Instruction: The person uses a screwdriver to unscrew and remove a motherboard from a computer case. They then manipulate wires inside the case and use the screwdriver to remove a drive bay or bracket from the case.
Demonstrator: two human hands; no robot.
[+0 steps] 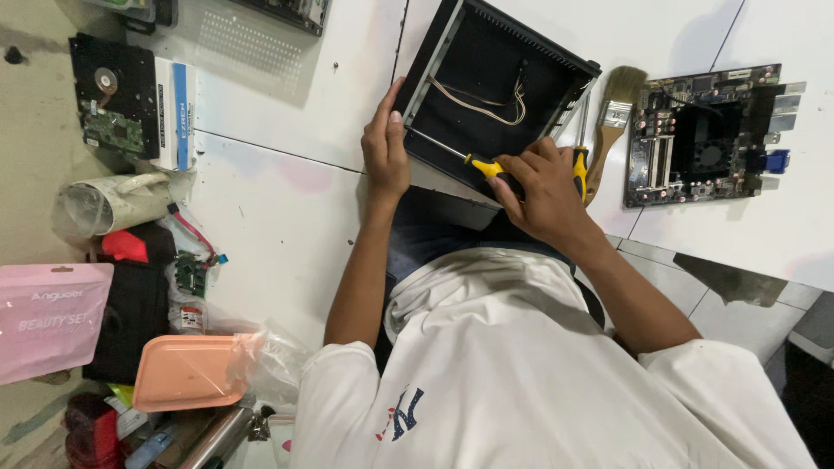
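An open black computer case [452, 52] lies on the white tabletop [287, 200] in front of me, with a bundle of pale wires [486, 104] inside. My left hand [387, 148] grips the case's near left edge, thumb pointing up along it. My right hand [543, 191] is closed on a screwdriver [479, 162] with a yellow and black handle; its metal shaft reaches left into the case floor. A second yellow-handled screwdriver [579, 165] lies just beyond my right hand.
A paint brush [618, 108] and a bare motherboard [704, 135] lie right of the case. At the left are a hard drive [109, 95], a white and blue box [174, 113], a plastic-wrapped roll [113, 201], a black bag [135, 304], a pink pouch [48, 317] and a salmon tray [187, 372].
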